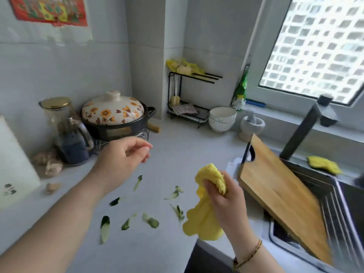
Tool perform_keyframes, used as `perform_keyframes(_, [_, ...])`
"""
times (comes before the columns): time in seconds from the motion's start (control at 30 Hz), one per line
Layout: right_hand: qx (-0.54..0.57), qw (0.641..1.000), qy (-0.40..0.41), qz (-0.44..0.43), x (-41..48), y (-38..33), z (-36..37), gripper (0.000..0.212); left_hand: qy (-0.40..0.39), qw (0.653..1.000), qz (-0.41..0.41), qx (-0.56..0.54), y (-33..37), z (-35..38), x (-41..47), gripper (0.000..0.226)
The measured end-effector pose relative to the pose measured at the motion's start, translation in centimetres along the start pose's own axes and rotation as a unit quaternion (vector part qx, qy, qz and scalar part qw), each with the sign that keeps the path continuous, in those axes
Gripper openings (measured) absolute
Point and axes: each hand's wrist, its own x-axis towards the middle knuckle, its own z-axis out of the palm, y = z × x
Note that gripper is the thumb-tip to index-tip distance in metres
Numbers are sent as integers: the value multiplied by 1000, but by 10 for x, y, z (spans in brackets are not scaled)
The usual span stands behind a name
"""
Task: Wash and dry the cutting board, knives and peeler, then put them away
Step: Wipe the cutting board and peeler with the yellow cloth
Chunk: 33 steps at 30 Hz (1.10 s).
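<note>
Grips a yellow cloth [208, 203] in the right hand [222, 196], fingers curled round its bunched top, tail hanging loose above the counter's near edge. Risks, by my reading, trailing that tail through the green peel scraps [105, 227] scattered just to the left, then carrying bits onto a clean board.

Holds the left hand [126, 154] out over the counter [177, 154], fingers loosely curled, thumb close to forefinger, pinching nothing visible. Could flick scraps onto the floor with a careless sweep.

Further right, has the wooden cutting board [279, 196] lying aslant across the corner of the sink [334, 213], handle end toward the counter, far end over the basin. Looks liable to slide or tip at a nudge from the right forearm, more so if wet.

Shows no knives or peeler anywhere. Possibly hidden in the basin under the board, hence some chance of a cut in reaching down blind.

Beyond the left hand, has a glass jug [67, 131] and a flowered lidded pot [112, 117] near enough for a knock on a long reach.
</note>
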Motion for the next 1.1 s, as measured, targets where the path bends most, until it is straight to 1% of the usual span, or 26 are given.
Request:
perform_keyframes(0.07, [-16,999,39,13,-3,9,-31,31,-49,999,-15,-3,8,39,-1,29])
perform_keyframes(0.13, [-37,996,73,21,-6,21,-65,26,-109,993,-33,13,13,86,-3,28])
perform_keyframes(0.2, [-57,994,88,33,-10,35,-100,19,-159,986,-42,27,20,135,-3,17])
perform_keyframes(0.23, [-60,993,92,41,-11,41,-116,19,-162,985,-48,37,25,157,-1,10])
perform_keyframes(0.27, [-63,993,92,48,-13,47,-134,22,-154,985,-58,48,27,179,1,19])
perform_keyframes(0.3, [-71,992,89,54,-15,54,-151,25,-141,986,-71,51,31,199,2,33])
perform_keyframes(0.37, [-107,987,97,70,-22,73,-193,30,-133,983,-123,39,38,243,-4,55])
perform_keyframes(0.4, [-123,983,112,76,-23,83,-211,32,-130,980,-151,25,38,261,-6,62])
perform_keyframes(0.47, [-145,973,146,106,-25,104,-250,33,-102,973,-206,-33,38,294,-8,66])
perform_keyframes(0.53, [-160,962,170,142,-26,126,-286,30,-37,952,-265,-147,38,318,-1,60])
perform_keyframes(0.6, [-179,953,169,175,-22,143,-309,27,28,916,-313,-250,39,325,10,45])
perform_keyframes(0.63, [-187,949,168,193,-20,151,-320,25,41,898,-332,-285,41,327,16,36])
perform_keyframes(0.7, [-197,938,173,225,-17,164,-332,25,33,856,-363,-366,44,326,20,26])
perform_keyframes(0.77, [-203,931,172,250,-15,178,-336,23,-14,824,-382,-418,45,327,19,21])
perform_keyframes(0.83, [-213,925,163,270,-13,187,-331,18,-68,818,-390,-416,46,331,17,19])
perform_keyframes(0.9, [-223,918,165,285,-11,194,-325,18,-97,818,-400,-401,44,335,19,15])
perform_keyframes(1.0, [-250,906,170,296,-10,197,-322,18,-112,821,-399,-394,42,334,23,20])
perform_keyframes(1.1, [-280,894,173,305,-7,197,-318,16,-111,818,-399,-400,39,333,27,19])
